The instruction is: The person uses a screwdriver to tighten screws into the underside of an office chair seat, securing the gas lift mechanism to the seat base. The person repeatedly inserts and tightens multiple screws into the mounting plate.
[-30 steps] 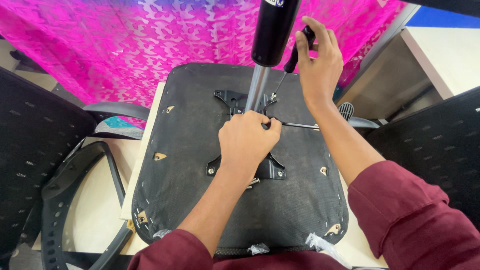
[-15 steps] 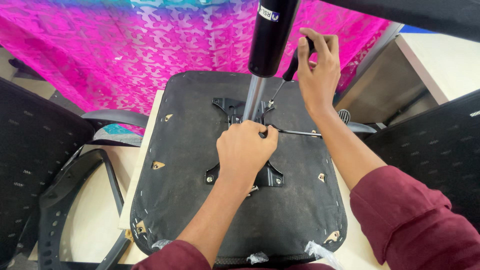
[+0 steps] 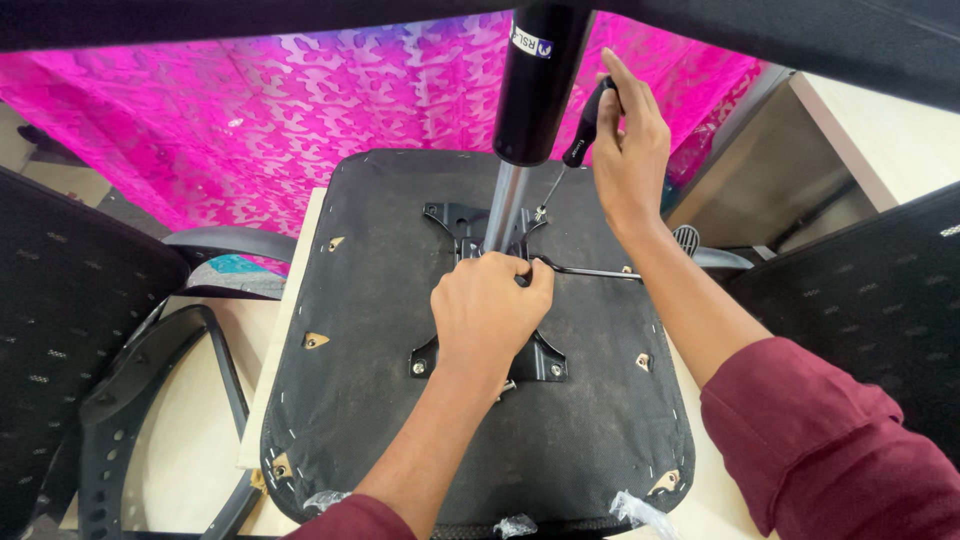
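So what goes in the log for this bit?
left hand: on seat bracket | right hand: holds screwdriver, tip at bracket | seat underside: facing up

The right hand (image 3: 630,150) has shifted slightly higher toward the upper right of the frame, and the screwdriver (image 3: 572,160) it grips now stands steeper, tip at the mounting plate (image 3: 470,222). The left hand (image 3: 488,312) has slid down toward frame centre, fingers curled at the base of the gas-lift column (image 3: 508,205).
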